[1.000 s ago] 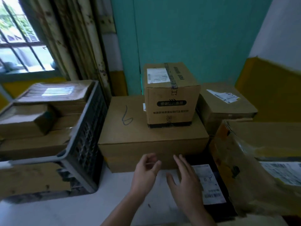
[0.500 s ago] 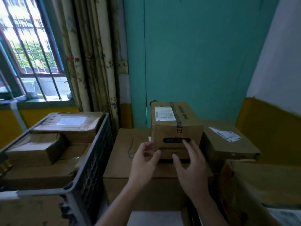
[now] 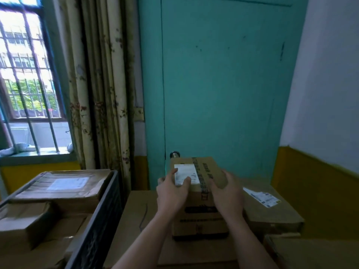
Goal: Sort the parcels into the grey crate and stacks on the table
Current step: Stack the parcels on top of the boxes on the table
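I have both hands on the small cardboard box (image 3: 202, 220): the left hand (image 3: 171, 193) grips its left side, thumb on the white label (image 3: 186, 174), and the right hand (image 3: 227, 193) curls over its top right edge. It stands on a wide flat carton (image 3: 139, 210), between the grey crate (image 3: 97, 230) and a labelled parcel (image 3: 272, 216)

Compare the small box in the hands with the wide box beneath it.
The small box is tall, the wide box low and broad. The small box bears a white label and dark tape; the wide box, a pen mark. The left hand and right hand grip the small box, not the wide box. Both are cardboard.
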The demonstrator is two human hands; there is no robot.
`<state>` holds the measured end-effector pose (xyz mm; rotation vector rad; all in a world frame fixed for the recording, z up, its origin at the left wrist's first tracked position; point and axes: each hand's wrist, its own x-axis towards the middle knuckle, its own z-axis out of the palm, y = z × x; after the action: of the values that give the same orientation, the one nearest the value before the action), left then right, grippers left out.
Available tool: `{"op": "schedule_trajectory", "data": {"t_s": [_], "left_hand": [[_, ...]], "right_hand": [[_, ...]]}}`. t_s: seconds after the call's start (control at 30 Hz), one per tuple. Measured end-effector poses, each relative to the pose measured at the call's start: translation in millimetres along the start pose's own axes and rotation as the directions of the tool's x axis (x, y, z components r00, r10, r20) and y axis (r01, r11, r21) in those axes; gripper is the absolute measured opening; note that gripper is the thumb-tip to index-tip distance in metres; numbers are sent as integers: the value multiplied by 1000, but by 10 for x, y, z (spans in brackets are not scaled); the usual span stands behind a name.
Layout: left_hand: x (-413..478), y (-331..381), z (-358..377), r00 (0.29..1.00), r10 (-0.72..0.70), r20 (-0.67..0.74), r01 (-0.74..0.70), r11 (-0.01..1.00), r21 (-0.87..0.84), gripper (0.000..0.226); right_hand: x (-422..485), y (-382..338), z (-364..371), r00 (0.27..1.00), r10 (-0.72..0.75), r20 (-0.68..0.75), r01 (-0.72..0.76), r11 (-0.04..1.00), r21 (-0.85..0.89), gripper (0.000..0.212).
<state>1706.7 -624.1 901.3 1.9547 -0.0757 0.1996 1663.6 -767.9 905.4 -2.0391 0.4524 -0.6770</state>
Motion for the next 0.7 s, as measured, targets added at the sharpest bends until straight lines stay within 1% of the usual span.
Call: {"op": "schedule_trajectory", "data": {"t_s": [0.07,0.13,0.17,0.23,0.27,0.4,0.57,0.6,0.67,0.7], "left_hand": [[60,-6,77,998,-46,37,44,998,47,62],[79,-32,136,995,-86,58,84,996,33,59],[57,-67,147,991,-111,68,111,994,-4,56],[81,-109,182,992,-106,68,110,992,-55,52],[97,-128,180,992,-102,67,106,993,-59,52],[124,-112,158,993,-88,77,92,995,-41,51],[50,-23,123,993,-83,89,87,995,-51,51],[39,-14,119,992,-89,90,95,994,-62,51],[4,-10,119,989,-109,97,119,987,-104,51],[-13,-9,123,988,-114,101,126,984,-129,53]], "right_hand": [[53,14,7,994,102,48,-109,980,168,62],[92,29,20,976,203,84,-219,933,285,72],[86,58,37,966,242,95,-260,914,311,73],[136,115,60,954,280,107,-300,886,355,64],[154,127,65,954,278,113,-301,880,368,62],[193,198,80,962,246,119,-273,886,375,66],[206,230,134,954,275,119,-299,871,390,62],[214,242,151,952,282,120,-306,870,387,70],[215,257,171,947,296,121,-319,857,405,92],[213,265,169,947,301,114,-320,850,418,98]]}}
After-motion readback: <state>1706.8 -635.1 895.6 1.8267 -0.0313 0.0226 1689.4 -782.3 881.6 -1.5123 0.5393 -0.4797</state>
